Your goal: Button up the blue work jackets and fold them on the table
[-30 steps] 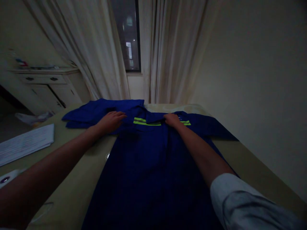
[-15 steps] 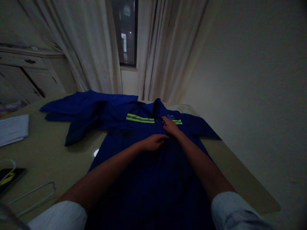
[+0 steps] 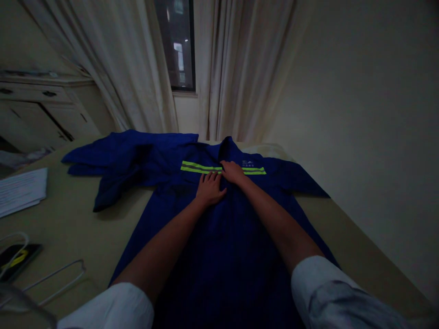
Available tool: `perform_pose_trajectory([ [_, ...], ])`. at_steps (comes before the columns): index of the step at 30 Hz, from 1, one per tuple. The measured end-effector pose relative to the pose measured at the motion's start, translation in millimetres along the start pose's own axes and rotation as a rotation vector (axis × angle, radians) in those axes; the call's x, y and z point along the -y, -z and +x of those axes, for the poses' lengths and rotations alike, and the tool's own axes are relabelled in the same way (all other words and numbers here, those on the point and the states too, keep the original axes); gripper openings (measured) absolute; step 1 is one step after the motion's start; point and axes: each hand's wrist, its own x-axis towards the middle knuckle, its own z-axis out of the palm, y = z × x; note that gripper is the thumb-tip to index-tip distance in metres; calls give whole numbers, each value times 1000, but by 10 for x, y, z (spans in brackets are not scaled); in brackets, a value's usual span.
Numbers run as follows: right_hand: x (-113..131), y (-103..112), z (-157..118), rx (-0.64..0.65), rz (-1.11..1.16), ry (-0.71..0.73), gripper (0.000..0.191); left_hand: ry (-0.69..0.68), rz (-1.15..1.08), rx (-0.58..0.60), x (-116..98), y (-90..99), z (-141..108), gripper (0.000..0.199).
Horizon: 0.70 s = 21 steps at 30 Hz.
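A dark blue work jacket (image 3: pixel 219 242) lies spread over the table, its collar at the far side and yellow-green reflective strips across the chest. My left hand (image 3: pixel 210 188) rests on the front with fingers spread, its tips on the left strip. Just right of it, my right hand (image 3: pixel 232 172) has its fingers curled at the front opening below the collar, pinching the jacket's edge. A small white logo shows beyond the right hand. One sleeve stretches right; bunched blue cloth lies to the left.
On the table (image 3: pixel 68 228) at left lie a stack of papers (image 3: pixel 24 189), a dark phone-like object (image 3: pixel 20 258) with yellow on it, and a wire hanger (image 3: pixel 61 283). Curtains (image 3: pixel 233 68), a window and a wall stand behind; a cabinet (image 3: pixel 51 105) is at far left.
My left hand has moved up and left and spread its fingers flat on the jacket. My right hand has shifted slightly left along the front opening. The view has tilted slightly.
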Motion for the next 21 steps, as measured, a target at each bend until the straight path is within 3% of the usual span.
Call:
perform_pose_trajectory([
  [6, 9, 64, 35, -19, -90, 56, 29, 15, -51, 15, -24, 52, 19, 74],
  [12, -71, 40, 66, 31, -166, 230, 33, 2, -78, -14, -15, 40, 29, 71],
  [21, -124, -82, 36, -24, -11, 99, 31, 9, -73, -32, -24, 59, 26, 68],
])
